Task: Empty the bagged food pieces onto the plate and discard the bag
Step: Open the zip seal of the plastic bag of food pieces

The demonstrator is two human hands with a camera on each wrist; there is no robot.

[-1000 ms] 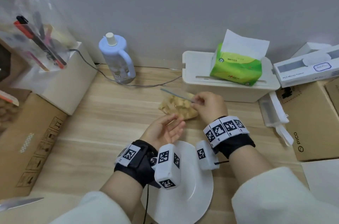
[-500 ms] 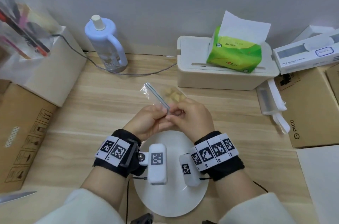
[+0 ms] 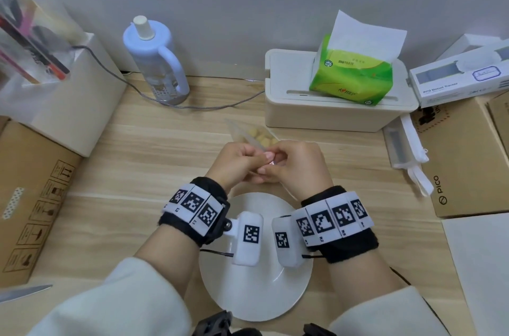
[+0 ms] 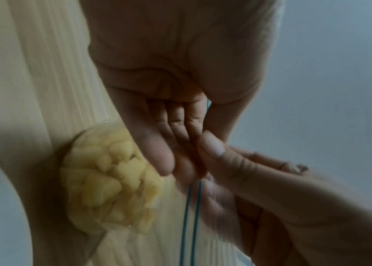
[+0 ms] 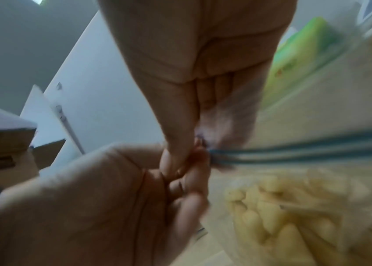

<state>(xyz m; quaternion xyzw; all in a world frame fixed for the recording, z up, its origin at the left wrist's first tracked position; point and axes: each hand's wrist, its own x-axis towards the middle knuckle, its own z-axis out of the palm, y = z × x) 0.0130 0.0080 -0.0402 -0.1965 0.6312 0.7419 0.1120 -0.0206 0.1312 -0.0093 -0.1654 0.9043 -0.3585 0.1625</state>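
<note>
The bag [image 3: 249, 135] is thin clear plastic with a blue-green double zip strip [image 4: 190, 212] along its mouth, and it bulges round with small pale yellow food pieces [image 4: 110, 185], soft-edged and chunky. Nearest the person, a smooth round white plate [image 3: 256, 294] lies on the wooden table under both wrists, bare of food. Just beyond its far rim the two hands meet, fingertips touching. The left hand [image 3: 238, 162] has its fingers curled, thumb and fingers pinching the mouth of the bag at the zip strip; the right hand [image 3: 296, 167] pinches the same end from the other side, thumb pressed against curled fingers. The filled belly of the bag hangs past the knuckles, on the far side of both hands, above the light wood-grain table [image 3: 154, 159]. Farther off, beyond the right hand, a matte cream box [image 3: 325, 112] carries a glossy green tissue pack [image 3: 351, 74]; beyond the left hand stands a pale blue handled bottle [image 3: 157, 60].
</note>
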